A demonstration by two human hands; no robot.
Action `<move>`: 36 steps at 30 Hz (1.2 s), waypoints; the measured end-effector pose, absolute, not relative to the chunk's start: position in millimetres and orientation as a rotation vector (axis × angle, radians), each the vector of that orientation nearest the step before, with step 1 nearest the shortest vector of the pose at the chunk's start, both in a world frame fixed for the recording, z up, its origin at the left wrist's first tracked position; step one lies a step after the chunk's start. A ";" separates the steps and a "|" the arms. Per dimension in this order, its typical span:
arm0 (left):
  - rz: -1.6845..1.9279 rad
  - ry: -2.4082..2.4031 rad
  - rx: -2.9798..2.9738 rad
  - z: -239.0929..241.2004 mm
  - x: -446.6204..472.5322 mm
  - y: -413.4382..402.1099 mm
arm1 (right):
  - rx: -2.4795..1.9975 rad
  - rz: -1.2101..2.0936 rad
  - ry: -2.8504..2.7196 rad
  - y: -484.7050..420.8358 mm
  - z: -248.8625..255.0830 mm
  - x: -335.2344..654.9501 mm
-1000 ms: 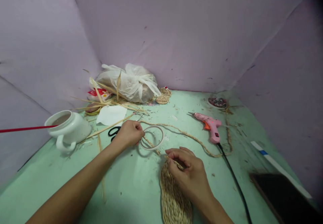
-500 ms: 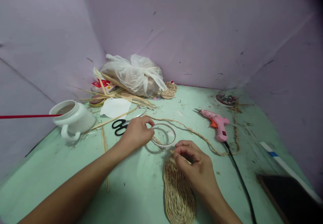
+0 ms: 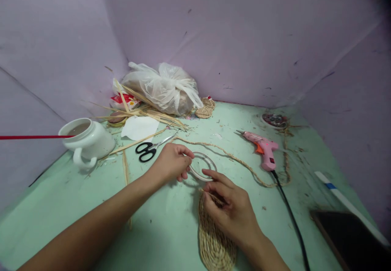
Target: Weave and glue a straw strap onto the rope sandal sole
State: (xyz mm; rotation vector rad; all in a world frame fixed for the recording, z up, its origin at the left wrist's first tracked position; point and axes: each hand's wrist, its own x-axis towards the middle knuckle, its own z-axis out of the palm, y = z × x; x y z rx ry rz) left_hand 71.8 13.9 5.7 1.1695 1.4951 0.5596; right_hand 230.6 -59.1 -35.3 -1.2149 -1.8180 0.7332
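My left hand (image 3: 174,163) pinches the left edge of a thin white ring (image 3: 198,176), which it holds tilted over the table. Just below, my right hand (image 3: 230,204) has its thumb and middle fingers closed at the top end of a woven straw sole (image 3: 215,240). A thin pale strand shows between those fingers. The right index finger stretches toward the ring; whether it touches cannot be made out. Black-handled scissors (image 3: 147,151) lie beyond the left wrist, blades partly apart. A braided straw cord (image 3: 232,157) runs behind both hands toward the right.
A pink glue gun (image 3: 265,149) with a black cable lies to the right. A dark flat object (image 3: 348,238) fills the near right corner. On the left stands a white pot (image 3: 91,140). Straw strips (image 3: 165,120), a white plastic bag (image 3: 165,88) and a small dish (image 3: 273,120) sit farther back.
My left hand has moved the ring slightly right, and it tilts more. The right index finger has lifted and extended toward the ring, and that hand has shifted a little left.
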 end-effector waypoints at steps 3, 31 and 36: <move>0.493 1.364 1.100 12.9 69.4 13.5 | -1.255 0.804 -1.716 -58.1 -35.7 229.2; 0.190 0.872 2.130 19.4 34.2 30.4 | -1.207 0.936 -1.519 -52.8 -27.5 232.1; 0.241 1.092 2.443 26.1 52.2 7.8 | -1.200 0.875 -1.649 -55.5 -29.4 229.0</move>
